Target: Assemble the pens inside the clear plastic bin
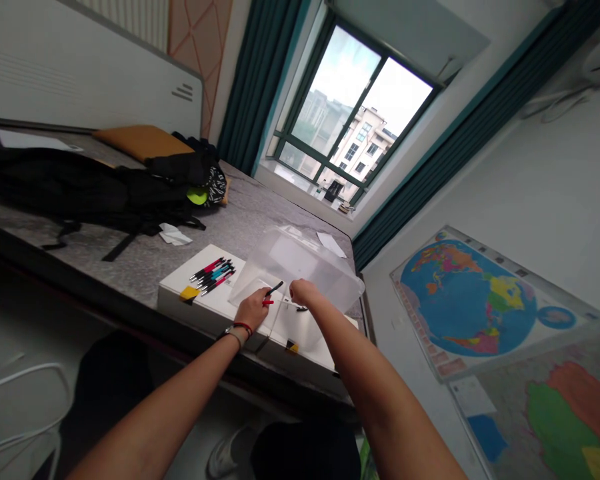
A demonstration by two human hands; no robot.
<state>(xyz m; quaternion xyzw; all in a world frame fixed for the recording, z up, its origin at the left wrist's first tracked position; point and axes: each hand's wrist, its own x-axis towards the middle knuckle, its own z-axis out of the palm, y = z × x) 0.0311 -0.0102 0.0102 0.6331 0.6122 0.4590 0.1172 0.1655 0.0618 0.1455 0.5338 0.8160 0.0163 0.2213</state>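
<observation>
My left hand (253, 309) is closed on a dark pen (275, 289) pointing up to the right. A short red piece (268, 303), perhaps part of another pen, sticks out beside the same fingers. To its right, my right hand (303, 293) is closed, with its fingertips turned away from view. Just below that hand lies a small dark item (301, 309), too small to name. Several red, blue and black pens (213, 275) lie side by side on a white box (173, 283), left of my left hand. Behind both hands stands a translucent plastic bin (325, 270).
The grey table (250, 197) bears a black backpack (65, 183), a crumpled white paper (175, 235) and an orange-brown folder or board (140, 141). A white sheet (331, 245) lies behind the bin. Maps (473, 293) hang on the right wall, near the table's end.
</observation>
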